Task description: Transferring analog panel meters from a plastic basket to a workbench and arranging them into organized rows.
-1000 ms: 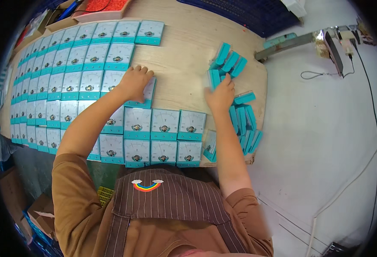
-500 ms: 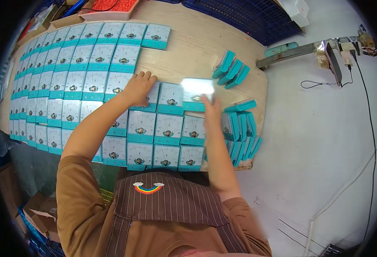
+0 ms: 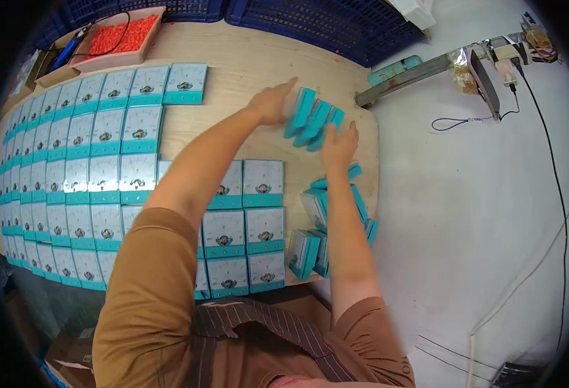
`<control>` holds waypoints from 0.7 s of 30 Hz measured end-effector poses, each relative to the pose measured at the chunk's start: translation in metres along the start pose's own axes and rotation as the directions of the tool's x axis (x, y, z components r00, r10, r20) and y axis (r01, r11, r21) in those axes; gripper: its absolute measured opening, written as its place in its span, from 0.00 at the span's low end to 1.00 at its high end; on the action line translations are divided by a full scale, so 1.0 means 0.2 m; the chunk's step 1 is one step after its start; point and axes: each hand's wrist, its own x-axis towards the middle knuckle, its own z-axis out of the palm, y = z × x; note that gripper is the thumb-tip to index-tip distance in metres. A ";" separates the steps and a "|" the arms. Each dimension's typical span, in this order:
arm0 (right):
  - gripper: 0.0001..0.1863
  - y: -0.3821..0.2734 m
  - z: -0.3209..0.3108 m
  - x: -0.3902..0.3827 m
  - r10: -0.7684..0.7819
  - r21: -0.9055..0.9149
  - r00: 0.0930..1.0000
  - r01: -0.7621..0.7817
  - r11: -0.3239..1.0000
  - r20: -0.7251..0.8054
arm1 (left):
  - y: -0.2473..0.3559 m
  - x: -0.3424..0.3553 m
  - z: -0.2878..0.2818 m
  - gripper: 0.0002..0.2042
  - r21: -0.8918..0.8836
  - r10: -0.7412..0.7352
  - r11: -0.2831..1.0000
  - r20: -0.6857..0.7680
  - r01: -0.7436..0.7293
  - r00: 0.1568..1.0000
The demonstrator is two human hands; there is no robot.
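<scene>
My left hand [image 3: 273, 102], fingers apart, reaches beside the left end of three teal-and-clear meters [image 3: 314, 116] standing on edge at the upper right of the wooden table [image 3: 258, 71]. My right hand [image 3: 339, 145] is open at the group's right end, its fingers apart beside the nearest one. Whether either hand touches them is hard to tell through the blur. Rows of flat-lying analog meters [image 3: 106, 174], with white dials and teal bases, cover the left and front of the table. More meters [image 3: 304, 252] stand or lean in a cluster beside my right forearm.
Blue plastic crates [image 3: 316, 29] line the back edge. A tray of red small parts [image 3: 119, 35] sits at back left. A metal rail [image 3: 400, 81] with a dark panel, plugs and cables runs along the right. White floor [image 3: 472, 226] lies beyond the right edge.
Both hands have left the flat rows for the standing trio: my left moved right and up, my right upward. Two more meters have joined the middle row since the earliest frame.
</scene>
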 end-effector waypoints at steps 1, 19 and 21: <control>0.40 0.05 0.09 0.08 0.004 -0.004 1.000 -0.004 1.000 -0.010 | 0.03 0.06 0.05 0.44 -0.056 0.037 0.998 -0.043 -0.040 0.998; 0.45 -0.31 0.23 0.10 0.136 0.538 0.901 -0.360 0.762 0.411 | -0.27 -0.63 -0.73 0.41 0.524 -0.181 0.851 0.211 0.045 0.960; 0.42 -0.48 0.30 -0.06 0.180 0.569 0.783 -0.569 0.594 0.595 | -0.30 -0.66 -0.71 0.42 0.551 -0.215 0.833 0.247 0.046 0.945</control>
